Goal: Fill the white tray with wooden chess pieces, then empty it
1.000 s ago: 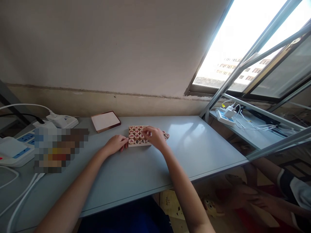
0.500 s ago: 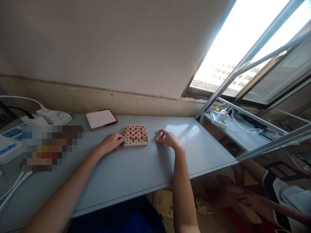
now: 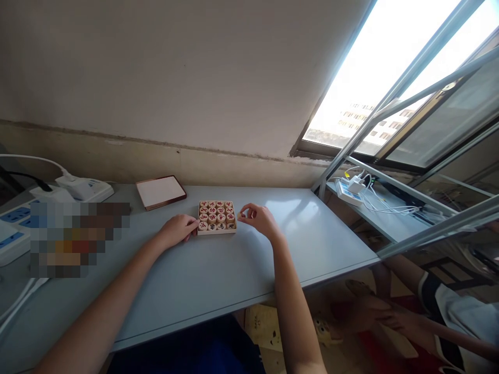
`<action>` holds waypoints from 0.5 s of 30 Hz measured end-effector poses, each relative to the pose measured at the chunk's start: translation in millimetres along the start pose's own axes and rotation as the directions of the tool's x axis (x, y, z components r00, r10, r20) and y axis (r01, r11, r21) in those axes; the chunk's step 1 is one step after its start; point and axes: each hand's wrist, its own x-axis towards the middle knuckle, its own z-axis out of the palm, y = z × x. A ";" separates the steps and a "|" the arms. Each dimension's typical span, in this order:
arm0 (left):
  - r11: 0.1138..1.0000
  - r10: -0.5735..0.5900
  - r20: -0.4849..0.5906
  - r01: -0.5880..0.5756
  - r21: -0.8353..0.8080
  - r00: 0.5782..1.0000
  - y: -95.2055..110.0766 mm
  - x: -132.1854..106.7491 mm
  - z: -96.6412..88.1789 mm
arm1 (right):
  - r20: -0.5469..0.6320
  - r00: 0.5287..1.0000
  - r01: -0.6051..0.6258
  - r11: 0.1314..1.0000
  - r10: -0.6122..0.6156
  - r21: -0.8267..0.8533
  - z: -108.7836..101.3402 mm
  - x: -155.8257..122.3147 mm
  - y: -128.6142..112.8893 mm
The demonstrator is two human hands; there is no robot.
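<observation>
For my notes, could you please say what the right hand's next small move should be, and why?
Probably carry the piece over the box: the right hand pinches it beside the right edge, and the left hand touches the left edge.

Right hand [image 3: 258, 220]: now sits just beside the right edge of the box [image 3: 216, 232]; 1 s earlier, over the box; 0.5 s earlier, farther right. Game piece [image 3: 240, 215], at least 1: now pinched in that hand, no longer lying loose on the table [image 3: 187, 280].
</observation>
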 end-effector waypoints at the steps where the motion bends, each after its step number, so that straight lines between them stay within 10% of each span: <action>1: 1.000 -0.003 0.001 0.003 0.002 1.000 0.2 0.0 0.1 | -0.008 0.999 0.034 0.999 -0.034 0.028 4.0 1.0 -6.1; 15: 1.000 0.008 -0.009 -0.008 0.023 1.000 0.0 0.2 1.1 | 0.095 0.971 0.218 0.976 -0.218 0.013 45.4 1.5 -46.7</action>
